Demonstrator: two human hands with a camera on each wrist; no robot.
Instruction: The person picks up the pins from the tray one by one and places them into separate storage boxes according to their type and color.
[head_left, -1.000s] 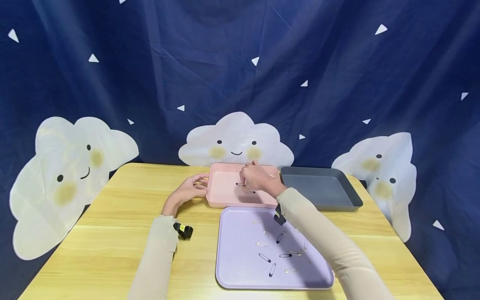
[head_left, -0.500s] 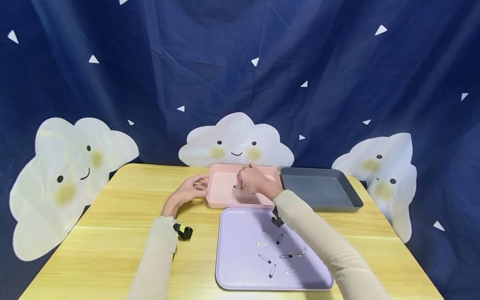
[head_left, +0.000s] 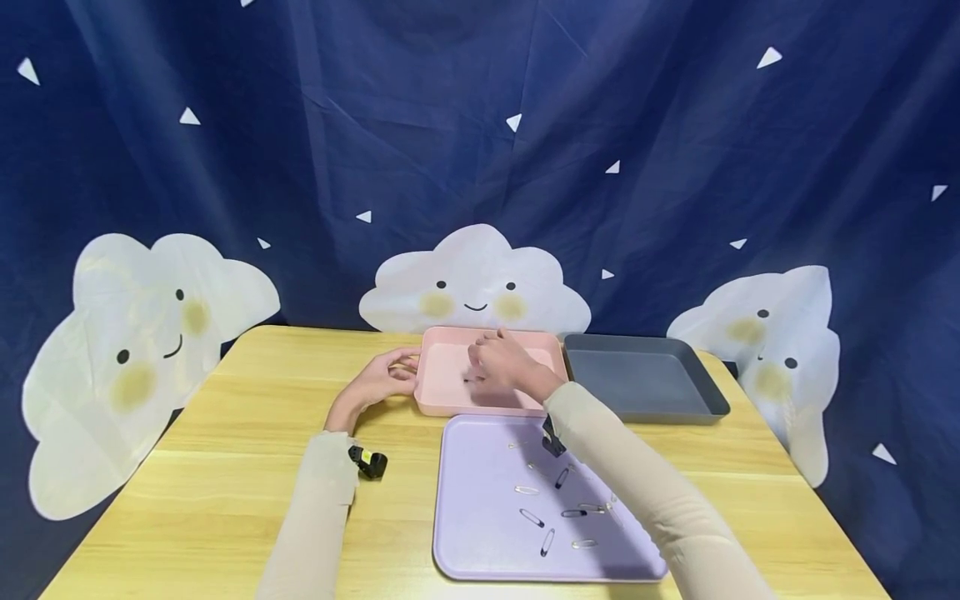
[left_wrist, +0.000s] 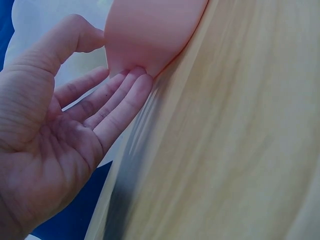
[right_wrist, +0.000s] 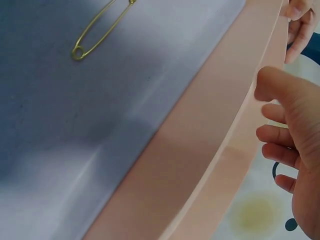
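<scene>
Fingers of the right hand [head_left: 501, 363] look parted, empty; beneath, one pin [head_left: 469, 381] seems placed; behind, several safety pins [head_left: 573, 513] are left.

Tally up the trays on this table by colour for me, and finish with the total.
Pink tray: 1
Purple tray: 1
Grey tray: 1
Total: 3 trays
</scene>
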